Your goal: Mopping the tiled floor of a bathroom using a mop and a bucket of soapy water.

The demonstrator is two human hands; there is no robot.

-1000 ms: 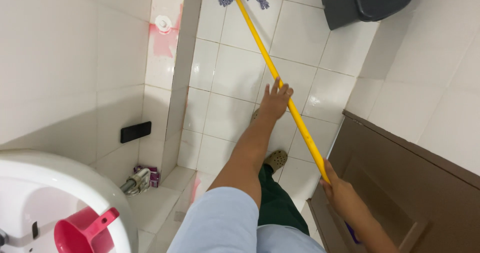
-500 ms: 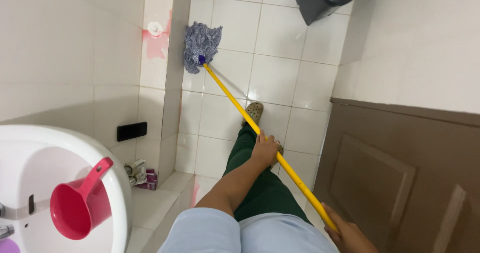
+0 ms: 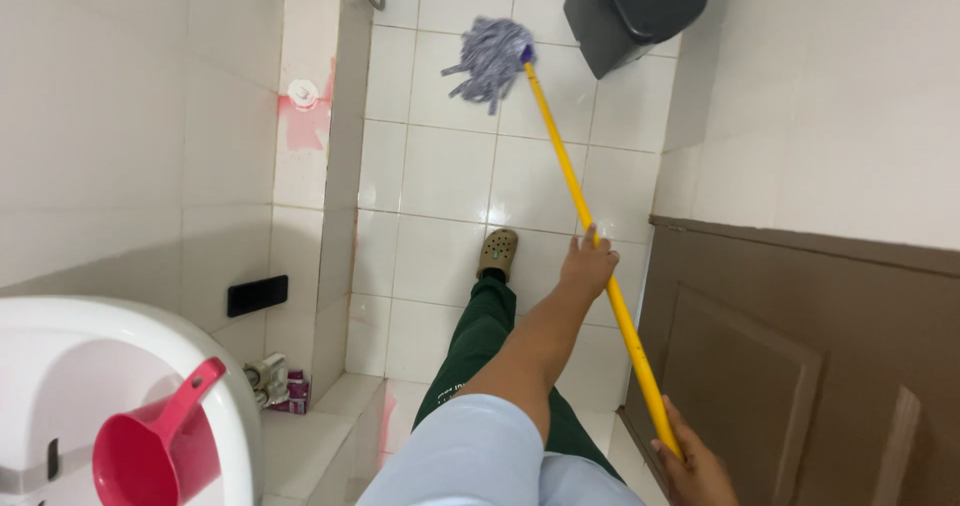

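Note:
I hold a mop with a long yellow handle [image 3: 570, 181] and a grey string head [image 3: 490, 58] that rests on the white tiled floor [image 3: 440, 176] near the far wall. My left hand [image 3: 588, 266] grips the handle about halfway along. My right hand [image 3: 695, 466] grips its near end at the bottom of the view. My leg in green trousers and a tan clog [image 3: 497, 253] stands on the tiles below the mop.
A dark grey bin [image 3: 635, 11] stands just right of the mop head. A brown wooden door [image 3: 790, 366] is on the right. A white basin [image 3: 60, 356] holding a pink scoop [image 3: 160, 446] sits at the lower left, by a low tiled wall [image 3: 310, 176].
The mop head has slid away from me and to the right, toward the bin. Both hands pushed the handle forward, and my view swung slightly right.

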